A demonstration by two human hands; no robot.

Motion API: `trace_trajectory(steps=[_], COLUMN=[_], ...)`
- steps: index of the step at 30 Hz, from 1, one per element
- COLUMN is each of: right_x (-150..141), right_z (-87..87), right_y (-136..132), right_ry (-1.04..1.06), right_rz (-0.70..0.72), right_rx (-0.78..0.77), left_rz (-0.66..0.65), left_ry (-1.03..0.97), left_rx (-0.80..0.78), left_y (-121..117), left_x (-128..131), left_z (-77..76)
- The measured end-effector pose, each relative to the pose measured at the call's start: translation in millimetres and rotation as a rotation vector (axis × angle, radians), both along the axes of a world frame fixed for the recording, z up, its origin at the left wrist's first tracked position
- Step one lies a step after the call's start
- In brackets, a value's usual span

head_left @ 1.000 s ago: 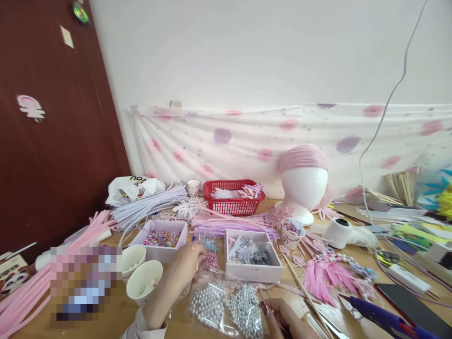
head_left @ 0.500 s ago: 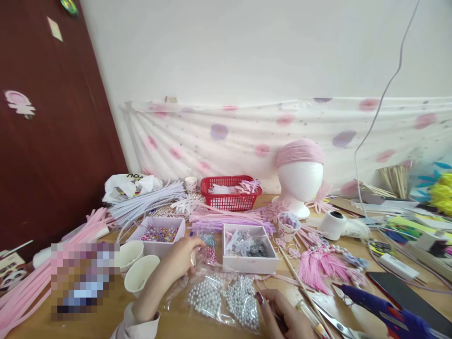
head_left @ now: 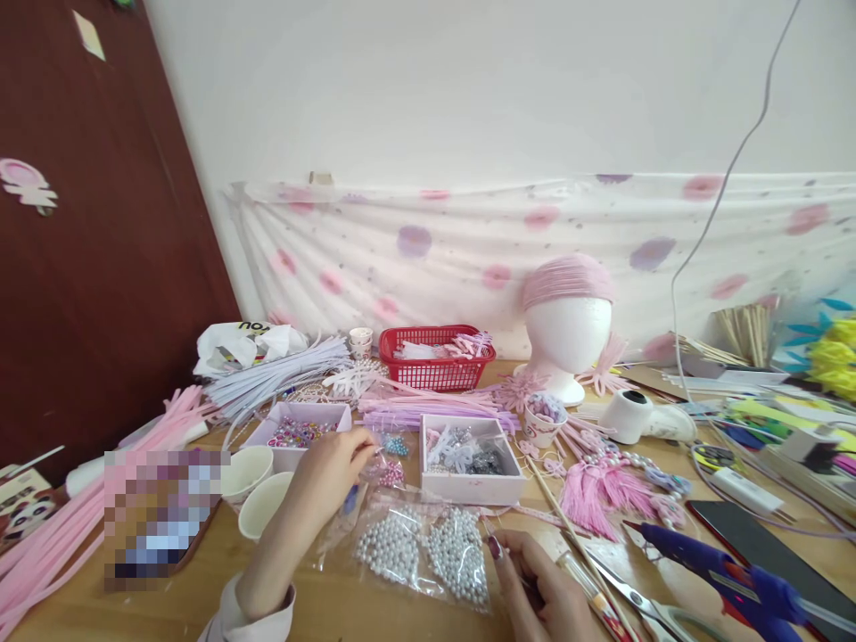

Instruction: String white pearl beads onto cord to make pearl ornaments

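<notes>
My left hand (head_left: 341, 462) reaches forward over the table, its fingers pinched at the edge of a clear plastic bag; a small dark blue thing shows under the wrist. Just right of those fingers lie bagged blue beads (head_left: 396, 445) and pink beads (head_left: 391, 473). Nearer me is a clear bag holding two lots of silvery pearl beads (head_left: 391, 546). At the right of it rests my right hand (head_left: 541, 584), thumb and fingers closed; a thin strand seems to rise from the fingertips, but what they hold is hidden.
White boxes of beads (head_left: 344, 421) and of small ornaments (head_left: 472, 492) stand behind. Paper cups (head_left: 264, 508) flank my left forearm. Scissors (head_left: 632, 596), a blue glue gun (head_left: 709, 562) and a phone (head_left: 755, 544) lie right. A foam head (head_left: 567, 334) and red basket (head_left: 438, 373) stand farther back.
My left hand has drawn slightly left and up from over the bagged beads, uncovering more of them. My right hand stays beside the pearl beads. The view has shifted slightly.
</notes>
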State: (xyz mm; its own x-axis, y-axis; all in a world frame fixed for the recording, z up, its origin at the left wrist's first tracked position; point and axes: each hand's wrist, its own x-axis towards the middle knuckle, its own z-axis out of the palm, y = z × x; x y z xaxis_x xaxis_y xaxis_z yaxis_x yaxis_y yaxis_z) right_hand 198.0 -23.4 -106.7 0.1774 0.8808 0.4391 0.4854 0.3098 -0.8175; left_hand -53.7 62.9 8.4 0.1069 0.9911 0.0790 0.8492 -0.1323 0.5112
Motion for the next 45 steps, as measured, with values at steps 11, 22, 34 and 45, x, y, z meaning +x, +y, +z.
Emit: trace_trajectory(steps=[11, 22, 34, 45], right_x=[-1, -31, -48, -49], right_z=[19.0, 60.6, 80.6, 76.4], right_y=[-8, -37, -42, -39], right_ry=[0.024, 0.242, 0.351, 0.484], right_rz=[0.004, 0.194, 0.309, 0.315], right_rx=[-0.035, -0.197, -0.4, -0.43], left_rz=[0.219, 0.202, 0.188, 0.124], left_ry=[-0.445, -1.838, -1.998, -1.967], left_rx=[0.341, -0.297, -0.483, -0.462], left_y=[-60, -105, -110, -107], left_x=[-10, 75, 84, 82], left_z=[-10.4, -58.0, -59.2, -62.0])
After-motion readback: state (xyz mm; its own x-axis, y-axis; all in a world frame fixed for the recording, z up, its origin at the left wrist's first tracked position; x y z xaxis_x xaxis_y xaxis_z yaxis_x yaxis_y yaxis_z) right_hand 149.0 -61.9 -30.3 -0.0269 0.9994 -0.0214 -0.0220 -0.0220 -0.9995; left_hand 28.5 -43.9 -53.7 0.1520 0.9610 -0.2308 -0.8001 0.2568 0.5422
